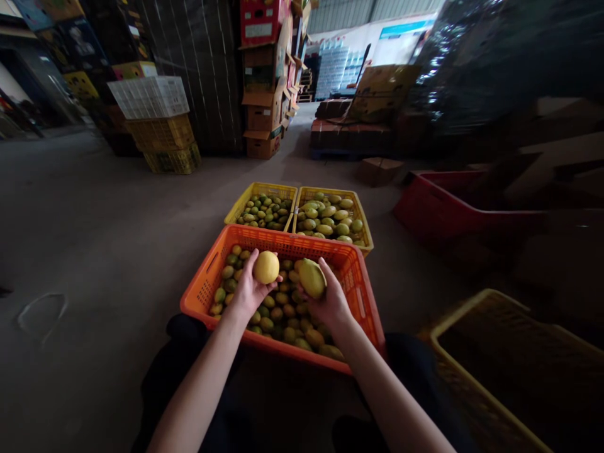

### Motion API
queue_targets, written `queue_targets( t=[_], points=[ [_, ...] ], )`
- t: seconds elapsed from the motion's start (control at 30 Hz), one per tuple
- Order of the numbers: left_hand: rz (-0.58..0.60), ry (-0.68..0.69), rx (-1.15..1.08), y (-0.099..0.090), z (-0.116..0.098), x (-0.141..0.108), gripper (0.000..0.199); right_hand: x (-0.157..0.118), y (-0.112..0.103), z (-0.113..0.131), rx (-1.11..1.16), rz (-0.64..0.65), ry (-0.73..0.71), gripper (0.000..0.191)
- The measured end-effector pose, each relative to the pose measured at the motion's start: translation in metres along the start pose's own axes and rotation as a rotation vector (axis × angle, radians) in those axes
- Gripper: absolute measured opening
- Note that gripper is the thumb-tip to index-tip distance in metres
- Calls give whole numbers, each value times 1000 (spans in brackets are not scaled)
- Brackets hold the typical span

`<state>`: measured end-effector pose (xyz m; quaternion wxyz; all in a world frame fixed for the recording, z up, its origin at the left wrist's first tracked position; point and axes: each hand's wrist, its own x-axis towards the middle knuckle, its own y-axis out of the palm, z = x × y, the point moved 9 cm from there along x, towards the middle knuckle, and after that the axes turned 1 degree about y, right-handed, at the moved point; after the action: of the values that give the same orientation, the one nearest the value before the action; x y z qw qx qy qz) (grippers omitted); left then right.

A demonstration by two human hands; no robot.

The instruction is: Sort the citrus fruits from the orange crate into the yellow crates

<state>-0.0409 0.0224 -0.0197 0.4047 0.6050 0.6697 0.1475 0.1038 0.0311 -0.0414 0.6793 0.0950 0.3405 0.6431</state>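
The left hand [251,286] has its fingers curled under a round yellow fruit [267,267], with its thumb up against the side. The right hand [331,302] holds a longer, greener fruit [312,279], its thumb and fingers wrapped around it. The two held fruits are apart from each other, up above the big orange crate [361,289]. Lots of loose fruits [267,324] lie in that crate, so a lot seems left there. The two held ones are not yet put down. Just past it, the left yellow crate [274,189] and the right yellow crate [340,192] sit side by side. Both have many fruits in them already, so a good bit may be done, but it is hard to tell where those came from. A red crate [425,207] stands off to the right, and tall stacked boxes [262,116] stand farther back.
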Motion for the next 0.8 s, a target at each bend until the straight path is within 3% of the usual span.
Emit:
queue_targets(
  t=[0.13,0.23,0.37,0.5,0.6,0.7,0.8],
  points=[
    [-29,-30,-3,-2,2,-1,28,-3,-1,2,60,-6,45,23],
    [0,-75,-36,-2,6,0,38,1,-3,-5,85,-6,91,30],
    [2,-75,-63,-2,7,2,34,8,-14,-12,3,-47,37,39],
    [-75,-66,-56,-5,6,-1,33,8,-16,-10,-68,-5,-40,38],
    [-89,-84,-32,-7,5,-3,33,7,-14,-11,-18,19,25,33],
    [-27,-143,-117,-6,9,-2,36,6,-6,-11,97,49,108,39],
    [-15,-159,-183,-9,11,1,34,2,-4,-9,195,-9,144,34]
  ],
)
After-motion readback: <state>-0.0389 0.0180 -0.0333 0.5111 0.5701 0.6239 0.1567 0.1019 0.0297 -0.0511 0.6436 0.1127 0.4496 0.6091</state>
